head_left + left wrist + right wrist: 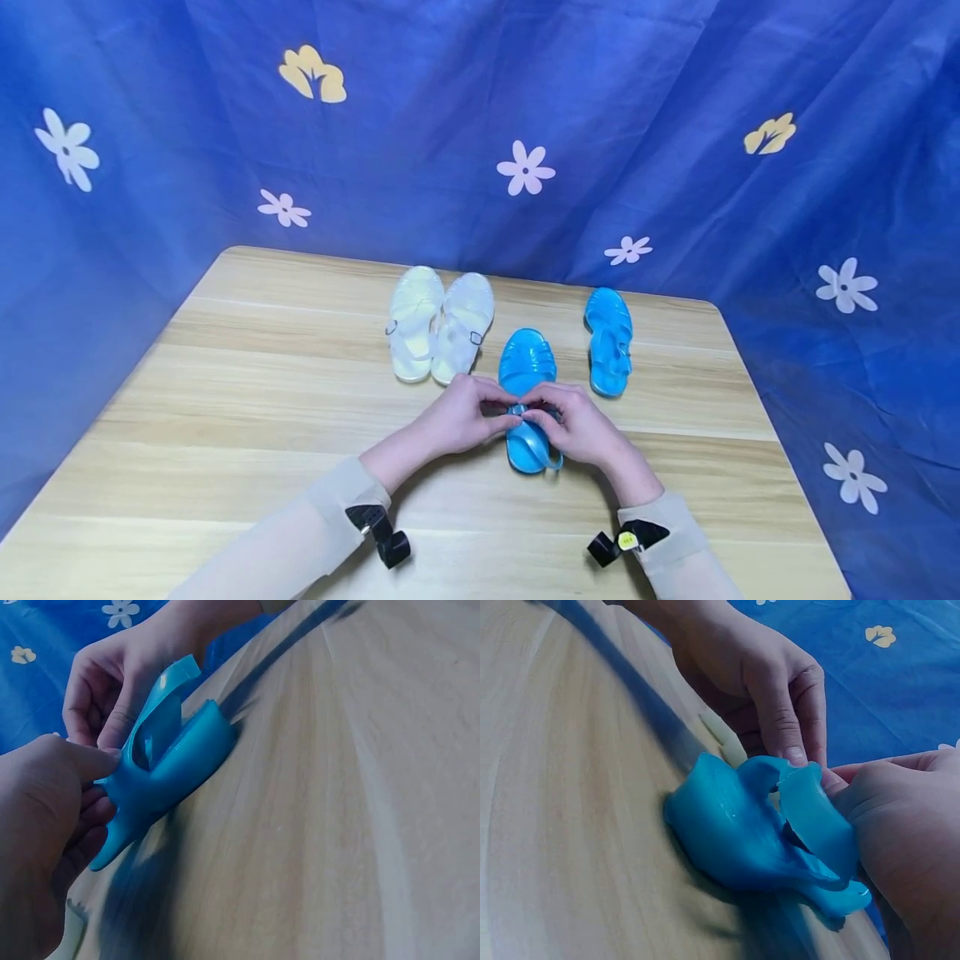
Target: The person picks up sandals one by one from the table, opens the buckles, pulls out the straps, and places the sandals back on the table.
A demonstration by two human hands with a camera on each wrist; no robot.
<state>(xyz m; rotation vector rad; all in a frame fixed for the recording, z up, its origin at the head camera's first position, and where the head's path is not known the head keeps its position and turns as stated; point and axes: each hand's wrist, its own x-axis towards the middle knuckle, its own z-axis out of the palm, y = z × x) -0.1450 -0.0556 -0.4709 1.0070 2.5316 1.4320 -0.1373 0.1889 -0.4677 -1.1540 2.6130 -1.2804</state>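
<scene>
A blue jelly sandal point(527, 358) lies on the table in the middle of the head view, toe pointing away. From its left side my left hand point(467, 417) pinches the strap at the buckle point(517, 409) between thumb and fingers. My right hand point(579, 423) pinches the strap from the other side, and the fingertips of both hands meet over the sandal. In the left wrist view the heel part point(191, 761) faces the camera, with a strap loop standing up above it. The right wrist view shows the strap point(821, 821) arching beside my right hand; fingers partly hide the buckle.
A pair of clear whitish sandals point(414, 312) lies side by side at the back left of the hands. Another blue sandal point(609, 342) lies at the back right. The wooden table point(247, 392) ends against a blue flowered curtain point(420, 133).
</scene>
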